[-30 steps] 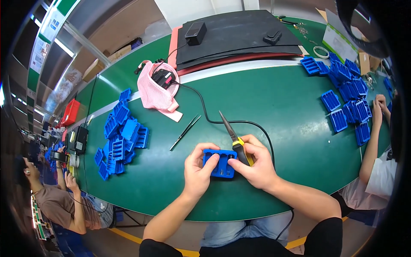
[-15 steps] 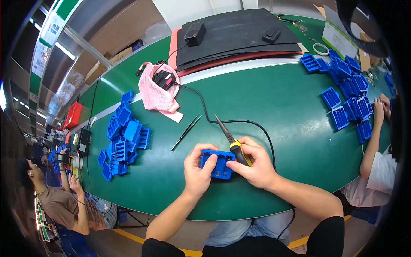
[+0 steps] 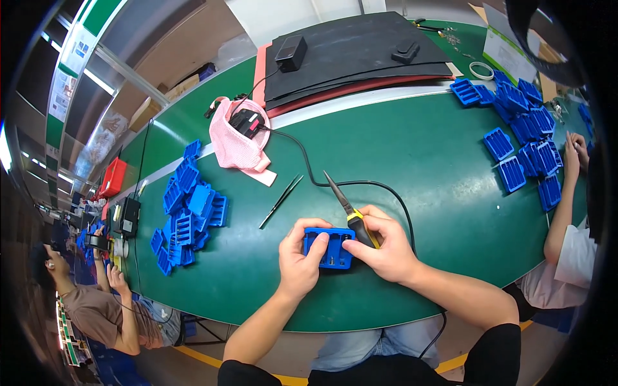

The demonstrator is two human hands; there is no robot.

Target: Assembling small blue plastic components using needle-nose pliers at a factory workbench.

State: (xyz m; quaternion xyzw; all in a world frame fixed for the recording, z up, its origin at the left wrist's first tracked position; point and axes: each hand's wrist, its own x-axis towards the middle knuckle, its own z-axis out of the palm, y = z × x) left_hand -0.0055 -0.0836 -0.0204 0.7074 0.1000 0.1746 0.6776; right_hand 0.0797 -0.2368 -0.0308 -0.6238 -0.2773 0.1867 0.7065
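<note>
blue slotted case (image 3: pixel 333 249) beside yellow-black pliers (image 3: pixel 351 213)

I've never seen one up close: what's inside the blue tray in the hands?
Inside the tray are narrow slots with small metallic bits. The left hand and right hand each cover part of it; what lies beneath them cannot be seen.

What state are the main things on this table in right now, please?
Blue case: held by left hand and right hand, compartments facing the camera.
Pliers: in the right hand, apparently closed.
Tweezers: lying untouched.
Pink mesh pouch: lying slack.
Black cable: loosely curved.
Left-side blue cases: heaped.
Right-side blue cases: heaped.
</note>
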